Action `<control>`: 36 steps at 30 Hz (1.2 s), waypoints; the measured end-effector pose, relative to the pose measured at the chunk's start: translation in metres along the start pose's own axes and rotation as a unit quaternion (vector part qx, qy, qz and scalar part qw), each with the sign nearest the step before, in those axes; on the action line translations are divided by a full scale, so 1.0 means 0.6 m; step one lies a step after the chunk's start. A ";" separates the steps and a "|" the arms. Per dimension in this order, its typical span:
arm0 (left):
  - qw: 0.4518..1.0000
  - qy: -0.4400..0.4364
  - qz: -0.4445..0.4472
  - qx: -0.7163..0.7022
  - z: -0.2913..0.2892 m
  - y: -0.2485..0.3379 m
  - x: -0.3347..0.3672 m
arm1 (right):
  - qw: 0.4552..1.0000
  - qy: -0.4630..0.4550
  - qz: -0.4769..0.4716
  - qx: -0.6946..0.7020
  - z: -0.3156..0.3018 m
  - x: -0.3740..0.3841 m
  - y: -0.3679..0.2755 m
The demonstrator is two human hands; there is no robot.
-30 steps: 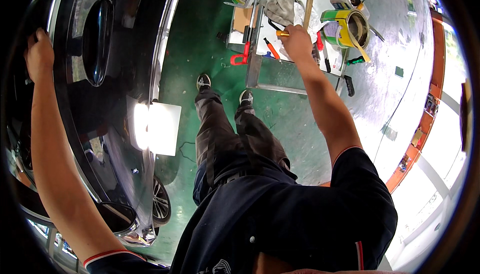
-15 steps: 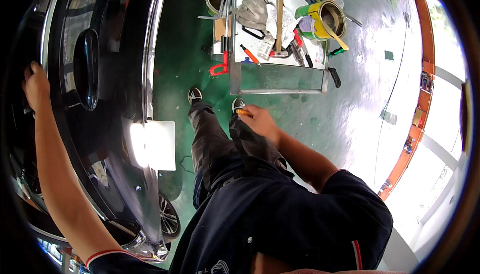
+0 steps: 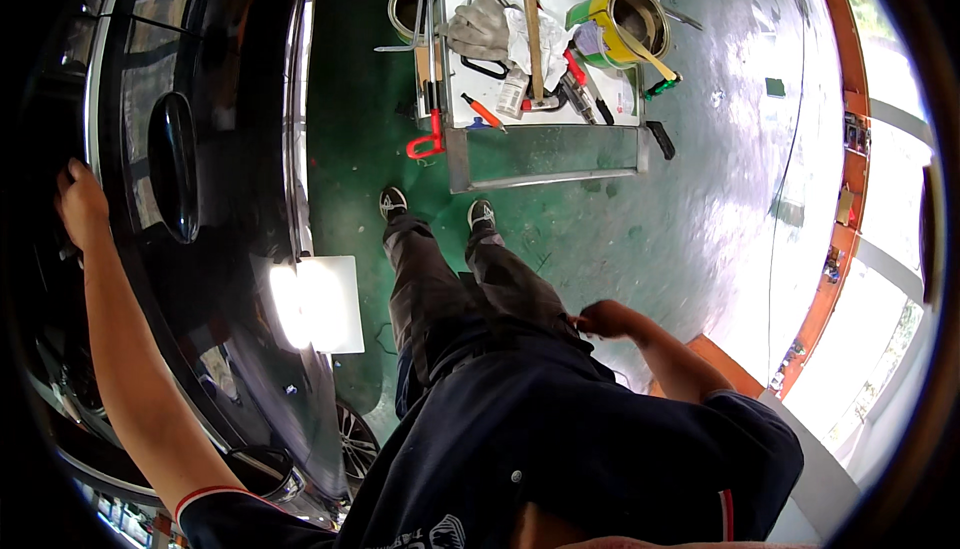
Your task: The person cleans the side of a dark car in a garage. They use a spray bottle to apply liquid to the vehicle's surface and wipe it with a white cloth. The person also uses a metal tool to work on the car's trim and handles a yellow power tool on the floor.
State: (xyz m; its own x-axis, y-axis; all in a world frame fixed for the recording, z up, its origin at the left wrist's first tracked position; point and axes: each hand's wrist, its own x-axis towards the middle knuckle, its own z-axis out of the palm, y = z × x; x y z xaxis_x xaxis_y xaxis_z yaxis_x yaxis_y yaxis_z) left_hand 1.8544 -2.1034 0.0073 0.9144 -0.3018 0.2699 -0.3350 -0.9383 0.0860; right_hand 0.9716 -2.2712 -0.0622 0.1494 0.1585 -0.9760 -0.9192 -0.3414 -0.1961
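Two hands show in my feed: at the black car [image 3: 235,189], the left hand [image 3: 84,209] has its fingers bent beside the bright trim [image 3: 91,99], while the right hand [image 3: 606,319] is near the trousers [image 3: 425,274], fingers curled, and I can't tell whether either grips anything. I'd judge the work at the car under way rather than finished, how much is left being unclear; the orange-handled tool [image 3: 482,110] and gray gloves [image 3: 478,29] lie on the cart [image 3: 457,159], untouched.
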 end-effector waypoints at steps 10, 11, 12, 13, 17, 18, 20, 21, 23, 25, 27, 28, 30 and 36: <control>0.984 0.041 0.135 0.111 0.037 -0.056 0.023 | 0.981 0.003 0.162 -0.108 0.052 0.062 -0.017; 0.978 0.051 0.155 0.129 0.036 -0.042 0.019 | 0.982 -0.004 0.135 -0.131 0.057 0.072 -0.015; 0.980 0.054 0.147 0.123 0.030 -0.018 0.008 | 0.982 -0.011 0.108 -0.155 0.062 0.079 -0.010; 0.973 0.057 0.169 0.146 0.033 -0.013 0.011 | 0.988 0.001 0.134 -0.079 0.065 0.085 -0.004; 0.910 0.045 0.267 0.314 0.036 -0.069 0.037 | 0.975 0.025 0.140 0.171 -0.008 -0.002 -0.055; 0.949 0.019 0.221 0.226 0.035 -0.045 0.027 | 0.967 0.029 0.121 0.224 -0.018 -0.020 -0.057; 0.973 0.029 0.159 0.162 0.036 -0.006 0.003 | 0.967 0.048 0.106 0.227 -0.027 -0.032 -0.052; 0.976 0.037 0.147 0.157 0.022 -0.001 -0.004 | 0.969 0.050 0.089 0.224 -0.041 -0.025 -0.045; 0.950 0.057 0.210 0.223 0.036 -0.059 0.027 | 0.978 0.142 0.020 0.149 -0.080 0.015 -0.009; 0.926 0.082 0.247 0.274 0.033 -0.078 0.038 | 0.937 0.348 -0.036 0.010 -0.161 0.062 0.019; 0.905 0.063 0.254 0.336 0.040 -0.047 0.029 | 0.780 0.606 -0.113 -0.110 -0.250 0.164 0.124; 0.923 0.063 0.225 0.305 0.027 -0.049 0.025 | 0.857 0.514 -0.015 0.004 -0.346 0.154 0.096; 0.956 0.062 0.167 0.232 0.012 -0.051 0.016 | 0.705 0.702 -0.062 0.081 -0.447 0.167 0.079; 0.910 0.080 0.260 0.311 0.017 -0.053 0.025 | 0.780 0.619 0.086 0.046 -0.594 0.178 0.061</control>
State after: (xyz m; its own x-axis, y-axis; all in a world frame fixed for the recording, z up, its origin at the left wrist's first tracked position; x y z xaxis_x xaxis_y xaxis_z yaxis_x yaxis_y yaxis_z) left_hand 1.8813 -2.0797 -0.0013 0.6072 -0.7512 0.2589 -0.4741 -0.6040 -0.6406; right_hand 1.0836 -2.5973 -0.2072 0.2055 -0.9168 -0.3425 -0.9782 -0.1817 -0.1007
